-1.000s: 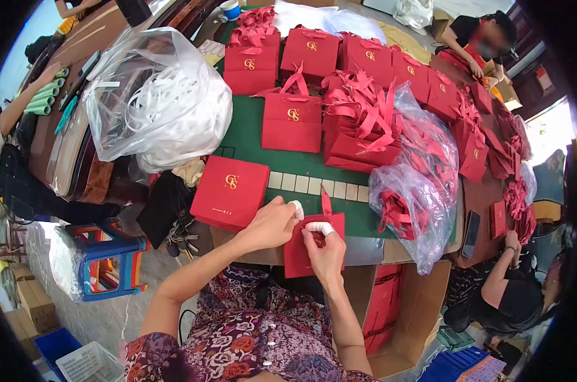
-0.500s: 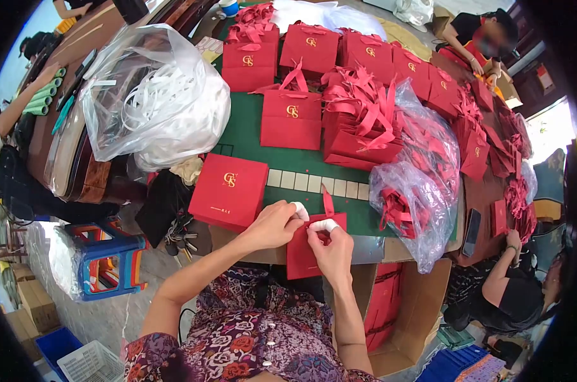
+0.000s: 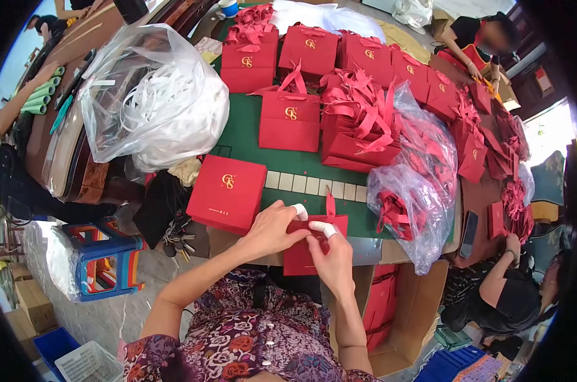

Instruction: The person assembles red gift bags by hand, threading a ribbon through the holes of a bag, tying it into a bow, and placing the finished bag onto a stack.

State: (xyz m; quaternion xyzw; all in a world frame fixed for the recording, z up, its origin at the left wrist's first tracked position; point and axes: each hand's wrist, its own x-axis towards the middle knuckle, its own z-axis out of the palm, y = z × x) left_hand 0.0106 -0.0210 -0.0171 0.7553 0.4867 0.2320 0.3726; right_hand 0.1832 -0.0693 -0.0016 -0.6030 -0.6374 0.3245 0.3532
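Note:
At the near table edge, a red paper gift bag (image 3: 296,263) is partly covered by my hands, with a red ribbon (image 3: 330,204) standing up from its top. My left hand (image 3: 274,229) is closed at the bag's upper left, thumb and fingers gripping its top edge. On the upper right, my right hand (image 3: 333,258) pinches the same edge, its thumb close to the left one. White wraps cover a finger on each hand. Whatever lies between my fingertips is too small to make out. A flat stack of red bags with a gold logo (image 3: 226,191) lies left of my hands.
A row of pale tiles (image 3: 295,183) runs along the green mat. Beyond stand several red bags (image 3: 289,121) and a plastic bag of red ribbons (image 3: 415,210). A clear bag of white ribbon (image 3: 161,102) sits left. An open carton (image 3: 419,312) is below right. Other people work around.
My right hand has shifted slightly, its thumb moving up and left toward my left thumb. The held bag has moved a little, and the camera view has drifted slightly.

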